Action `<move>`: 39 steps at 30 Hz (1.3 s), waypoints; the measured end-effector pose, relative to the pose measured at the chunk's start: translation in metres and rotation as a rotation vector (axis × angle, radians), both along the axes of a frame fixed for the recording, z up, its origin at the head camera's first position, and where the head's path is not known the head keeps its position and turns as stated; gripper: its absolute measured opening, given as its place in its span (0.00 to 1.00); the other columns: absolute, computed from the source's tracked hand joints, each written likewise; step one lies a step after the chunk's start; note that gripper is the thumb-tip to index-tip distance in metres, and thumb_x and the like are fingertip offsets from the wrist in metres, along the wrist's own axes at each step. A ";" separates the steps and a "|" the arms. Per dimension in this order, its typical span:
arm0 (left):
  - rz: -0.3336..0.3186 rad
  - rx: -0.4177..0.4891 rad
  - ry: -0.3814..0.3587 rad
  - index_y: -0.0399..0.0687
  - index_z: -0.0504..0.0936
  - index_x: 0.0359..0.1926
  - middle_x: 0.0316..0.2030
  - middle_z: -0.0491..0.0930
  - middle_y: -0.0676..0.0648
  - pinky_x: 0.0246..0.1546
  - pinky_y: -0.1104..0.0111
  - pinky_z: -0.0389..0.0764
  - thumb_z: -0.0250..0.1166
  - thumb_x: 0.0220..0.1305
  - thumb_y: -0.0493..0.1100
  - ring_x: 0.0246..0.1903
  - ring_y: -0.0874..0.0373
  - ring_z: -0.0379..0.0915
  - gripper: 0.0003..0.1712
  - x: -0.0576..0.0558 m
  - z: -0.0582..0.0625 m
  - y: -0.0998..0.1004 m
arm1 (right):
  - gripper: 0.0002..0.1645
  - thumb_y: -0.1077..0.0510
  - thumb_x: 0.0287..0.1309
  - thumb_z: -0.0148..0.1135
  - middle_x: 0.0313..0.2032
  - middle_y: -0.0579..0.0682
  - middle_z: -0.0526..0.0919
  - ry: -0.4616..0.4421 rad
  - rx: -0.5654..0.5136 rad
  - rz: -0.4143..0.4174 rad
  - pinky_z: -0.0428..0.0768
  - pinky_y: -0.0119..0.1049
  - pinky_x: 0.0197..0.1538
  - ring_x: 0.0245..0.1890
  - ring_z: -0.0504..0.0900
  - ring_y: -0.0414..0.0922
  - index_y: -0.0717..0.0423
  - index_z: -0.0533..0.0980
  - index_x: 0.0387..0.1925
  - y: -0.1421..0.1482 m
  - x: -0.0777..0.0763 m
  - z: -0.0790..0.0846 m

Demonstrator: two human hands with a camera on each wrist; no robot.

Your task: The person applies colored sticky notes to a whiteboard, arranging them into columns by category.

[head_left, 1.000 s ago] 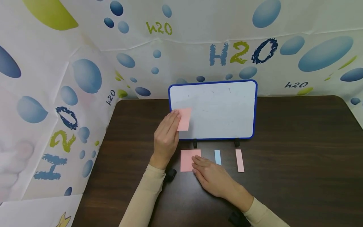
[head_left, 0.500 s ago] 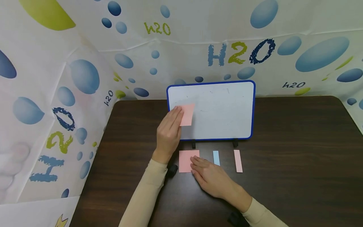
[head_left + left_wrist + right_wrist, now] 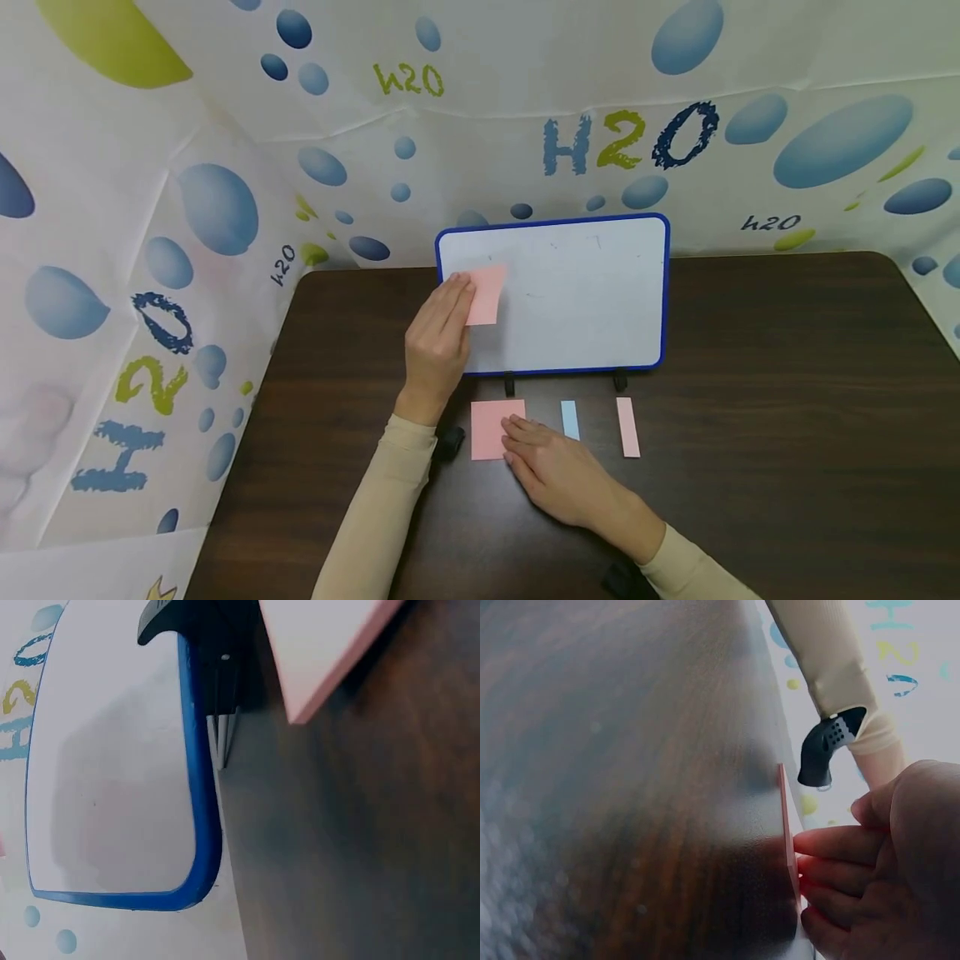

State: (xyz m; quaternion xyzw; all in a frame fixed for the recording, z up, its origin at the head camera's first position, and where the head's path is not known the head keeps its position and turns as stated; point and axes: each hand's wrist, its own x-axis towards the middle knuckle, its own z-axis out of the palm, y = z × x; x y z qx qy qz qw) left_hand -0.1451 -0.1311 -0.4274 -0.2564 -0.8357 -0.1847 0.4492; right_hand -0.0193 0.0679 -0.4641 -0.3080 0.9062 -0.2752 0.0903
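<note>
In the head view, my left hand (image 3: 437, 346) pinches a square pink sticky note (image 3: 486, 295) at its left edge, in front of the left part of the whiteboard (image 3: 570, 292). Whether the note touches the board cannot be told. My thumb is hidden. On the table a pink sticky note pad (image 3: 487, 430) lies flat, with my right hand (image 3: 562, 471) resting its fairly straight fingertips on the pad's right side. The right wrist view shows those fingers (image 3: 840, 847) against the thin pad (image 3: 789, 825). The left wrist view shows the whiteboard (image 3: 120, 787) and a pink pad corner (image 3: 315, 652), without the hand.
The blue-framed board stands at the back of the dark table (image 3: 787, 417) on black feet (image 3: 510, 384). A narrow blue strip pad (image 3: 571, 419) and a narrow pink strip pad (image 3: 628, 427) lie right of the pink pad. A patterned sheet (image 3: 480, 100) hangs behind.
My left hand has raised the pink sticky note a little higher in front of the board. The right hand stays on the pad. The head view has shifted slightly.
</note>
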 end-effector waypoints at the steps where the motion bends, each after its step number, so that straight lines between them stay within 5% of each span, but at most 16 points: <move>1: 0.001 0.003 0.003 0.34 0.84 0.57 0.56 0.85 0.37 0.61 0.56 0.82 0.67 0.65 0.29 0.57 0.44 0.83 0.19 -0.001 0.000 0.000 | 0.24 0.48 0.76 0.51 0.68 0.50 0.76 -0.006 0.002 0.001 0.74 0.46 0.72 0.71 0.73 0.46 0.55 0.80 0.63 0.000 0.000 0.000; 39: 0.003 -0.011 -0.006 0.35 0.84 0.56 0.56 0.85 0.38 0.63 0.56 0.80 0.65 0.68 0.31 0.58 0.45 0.82 0.17 -0.031 0.005 -0.005 | 0.24 0.49 0.76 0.51 0.68 0.51 0.76 0.014 -0.002 0.010 0.74 0.45 0.72 0.71 0.74 0.46 0.55 0.79 0.63 0.003 0.000 0.000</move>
